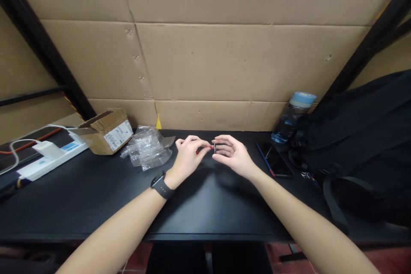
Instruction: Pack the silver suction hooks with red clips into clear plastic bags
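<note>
At frame centre, over a black table (pixel 186 218), the left hand (pixel 188 156) pinches a small red item (pixel 211 147); the right hand (pixel 236 157) curves beside a thin piece (pixel 215 148), grip unclear. Cardboard panels (pixel 205 62) fill the upper frame.

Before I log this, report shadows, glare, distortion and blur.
Head view: soft shadows on the smooth black tabletop below left hand and right hand; head view: glints on the crumpled clear plastic wrapping; head view: the straight black post slanting at left, perhaps wide-angle distortion; head view: the small red object in the left hand too indistinct to identify.
</note>
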{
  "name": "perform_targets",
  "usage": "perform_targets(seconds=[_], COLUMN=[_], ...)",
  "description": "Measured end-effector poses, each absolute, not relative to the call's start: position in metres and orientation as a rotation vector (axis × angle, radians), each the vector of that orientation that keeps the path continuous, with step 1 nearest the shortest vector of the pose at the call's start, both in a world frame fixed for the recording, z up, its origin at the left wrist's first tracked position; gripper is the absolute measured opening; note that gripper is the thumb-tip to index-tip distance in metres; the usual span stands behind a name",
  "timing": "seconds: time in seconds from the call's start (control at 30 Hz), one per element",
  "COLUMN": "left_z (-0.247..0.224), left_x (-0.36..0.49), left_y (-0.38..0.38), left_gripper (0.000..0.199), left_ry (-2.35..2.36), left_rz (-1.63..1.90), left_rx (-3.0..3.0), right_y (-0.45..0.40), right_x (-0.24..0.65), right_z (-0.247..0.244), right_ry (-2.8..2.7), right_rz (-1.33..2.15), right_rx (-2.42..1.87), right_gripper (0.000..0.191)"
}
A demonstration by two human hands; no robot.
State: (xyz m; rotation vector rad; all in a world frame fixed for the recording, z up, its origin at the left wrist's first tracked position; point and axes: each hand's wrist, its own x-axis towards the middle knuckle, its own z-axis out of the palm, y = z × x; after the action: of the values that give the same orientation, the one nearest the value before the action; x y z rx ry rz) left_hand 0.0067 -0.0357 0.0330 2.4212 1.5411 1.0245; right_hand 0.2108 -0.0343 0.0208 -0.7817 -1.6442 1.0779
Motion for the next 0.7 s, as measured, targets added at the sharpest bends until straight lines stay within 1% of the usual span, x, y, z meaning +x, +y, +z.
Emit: perform_targets(seconds=[0.1,0.37,0.7], left_z=[0.0305,0.0284,0.0284], left_x=[0.0104,0.0133,0.0139], left_y=[-0.0384,-0.0419,-0.0433], left_gripper=[0.024,0.012,0.008], left_ry=[1.506,1.441,1.356], left_rz=[1.032,1.184,1.253], left_rx=[2.449,2.463,2.416], right_y=[-0.0352,-0.0367,-0.0414], right_x=[0.2061,0.2052,0.2023], right_z=[0.0166,0.0168,0.0163], right_ry=[-1.628,-1.640,-1.646], right_rz=[1.034,0.986,0.972], right_rx=[-0.773,-0.791,-0.778], right_gripper=[0.056,0.053,0.050])
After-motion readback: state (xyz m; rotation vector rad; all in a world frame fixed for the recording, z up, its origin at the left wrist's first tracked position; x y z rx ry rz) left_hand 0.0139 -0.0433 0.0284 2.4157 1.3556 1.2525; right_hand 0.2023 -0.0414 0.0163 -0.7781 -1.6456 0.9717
